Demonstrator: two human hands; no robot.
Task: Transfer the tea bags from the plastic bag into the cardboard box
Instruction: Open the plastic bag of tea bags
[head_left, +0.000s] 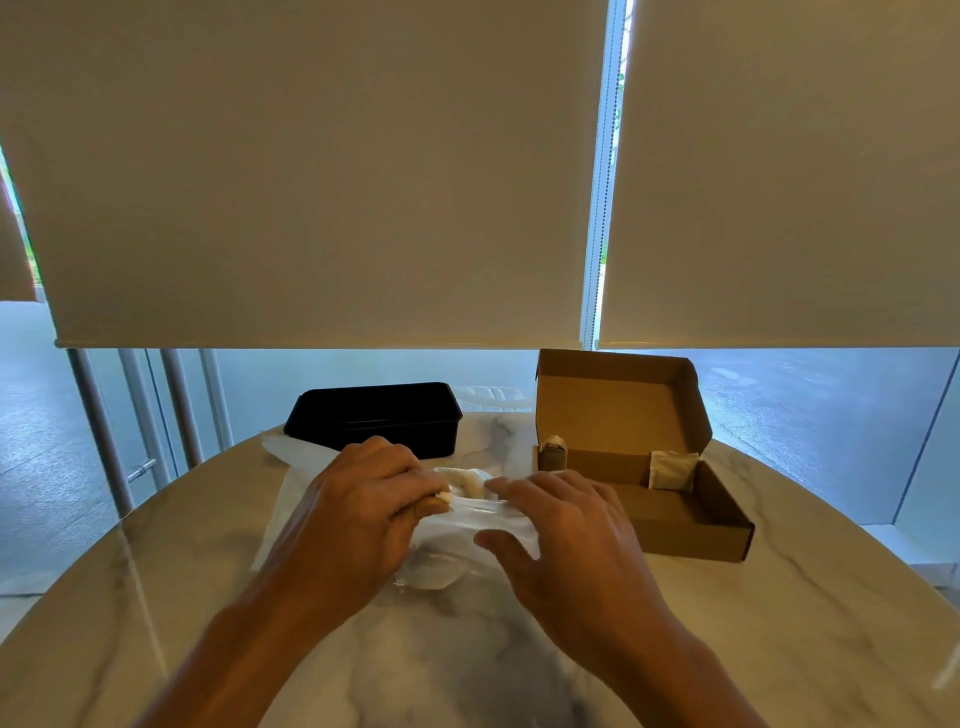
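Head view: two tea bags (671, 470) in cardboard box (691, 525); left hand (358, 512) pinches plastic bag (467, 525), right hand (566, 535) flat on it

Black tray (374, 415) on marble table (779, 623), blinds (311, 182) behind

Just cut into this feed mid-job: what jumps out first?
Both hands meet at the table's middle on the clear plastic bag: the left hand pinches its top, the right hand rests on it. To the right the cardboard box stands open, with a tea bag leaning inside; a black container sits behind.
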